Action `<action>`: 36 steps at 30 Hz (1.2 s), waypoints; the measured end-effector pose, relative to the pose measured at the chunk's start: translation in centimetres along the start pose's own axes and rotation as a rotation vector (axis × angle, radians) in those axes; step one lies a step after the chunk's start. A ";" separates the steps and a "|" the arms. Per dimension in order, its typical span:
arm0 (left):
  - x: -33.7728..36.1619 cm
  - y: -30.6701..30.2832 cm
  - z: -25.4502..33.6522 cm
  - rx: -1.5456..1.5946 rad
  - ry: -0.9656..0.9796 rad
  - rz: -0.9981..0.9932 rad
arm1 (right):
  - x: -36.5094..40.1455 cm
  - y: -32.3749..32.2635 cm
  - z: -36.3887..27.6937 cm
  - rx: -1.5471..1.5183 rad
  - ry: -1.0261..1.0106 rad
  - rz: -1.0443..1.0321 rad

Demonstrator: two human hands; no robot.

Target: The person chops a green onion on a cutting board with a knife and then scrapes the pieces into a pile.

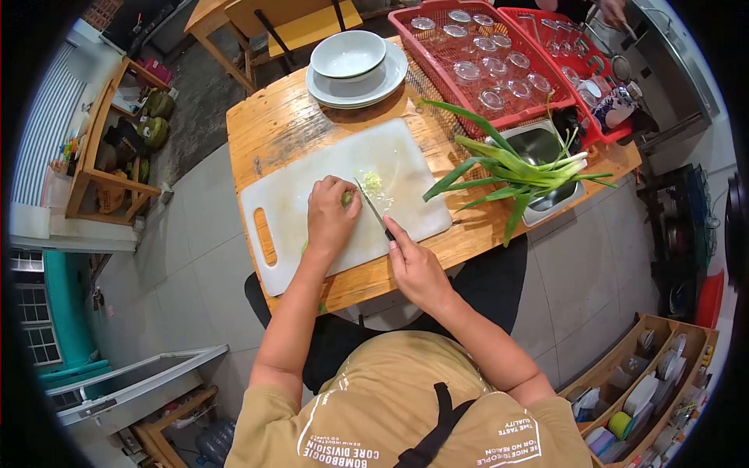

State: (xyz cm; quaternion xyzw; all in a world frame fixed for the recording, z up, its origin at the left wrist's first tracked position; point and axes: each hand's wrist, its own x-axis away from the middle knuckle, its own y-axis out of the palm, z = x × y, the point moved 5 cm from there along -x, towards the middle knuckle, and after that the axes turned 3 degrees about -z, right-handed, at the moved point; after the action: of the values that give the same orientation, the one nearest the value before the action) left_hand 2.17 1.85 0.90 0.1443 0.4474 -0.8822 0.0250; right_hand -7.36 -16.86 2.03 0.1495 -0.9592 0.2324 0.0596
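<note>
My left hand (pixel 331 212) rests on the white cutting board (pixel 292 168), its fingers curled around a green onion stalk (pixel 347 198) that shows only in small part. In my right hand (pixel 415 269) is the black handle of a knife (pixel 376 209). Its blade points away from me, just right of my left fingertips. Chopped pale green onion (pixel 372 183) lies in a small pile beside the blade. To the right, a bunch of whole green onions (pixel 511 168) lies across a metal container (pixel 538 144).
Stacked white dishes (pixel 349 54) stand at the table's far edge. A red basket (pixel 437 74) of upturned glasses sits at the back right, with a second red basket (pixel 605 136) beside it. Another person's hand (pixel 614 12) shows at the top right.
</note>
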 end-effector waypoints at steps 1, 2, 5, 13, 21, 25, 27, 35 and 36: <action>0.0 0.0 0.1 -0.001 -0.003 0.002 | -0.2 0.1 0.0 0.001 -0.001 -0.003; 0.0 -0.1 0.1 -0.002 -0.007 0.003 | -0.4 0.1 0.0 0.020 0.001 -0.008; -0.1 -0.2 0.4 -0.014 -0.007 0.001 | -0.8 0.4 0.2 0.051 -0.021 0.000; -0.1 -0.1 0.3 -0.040 0.001 -0.007 | -0.8 1.1 0.5 0.170 -0.081 0.012; -0.2 0.1 0.2 0.004 -0.009 0.011 | -1.0 1.6 0.6 0.290 -0.073 -0.003; -0.2 0.0 0.1 -0.022 -0.014 0.021 | -0.4 1.4 0.4 0.312 -0.105 0.021; -0.2 0.0 0.0 -0.012 -0.031 -0.010 | 0.7 1.0 0.4 0.325 -0.008 -0.040; -0.2 0.1 0.2 -0.016 -0.018 0.022 | -1.1 1.2 0.6 0.252 -0.148 0.059; -0.2 0.1 0.2 -0.020 -0.021 0.021 | -1.1 1.2 0.4 0.262 -0.139 0.051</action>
State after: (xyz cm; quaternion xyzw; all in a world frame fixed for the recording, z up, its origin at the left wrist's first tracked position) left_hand 2.29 1.65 0.95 0.1395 0.4544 -0.8789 0.0404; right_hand -6.68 -15.67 0.97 0.1472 -0.9260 0.3462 -0.0331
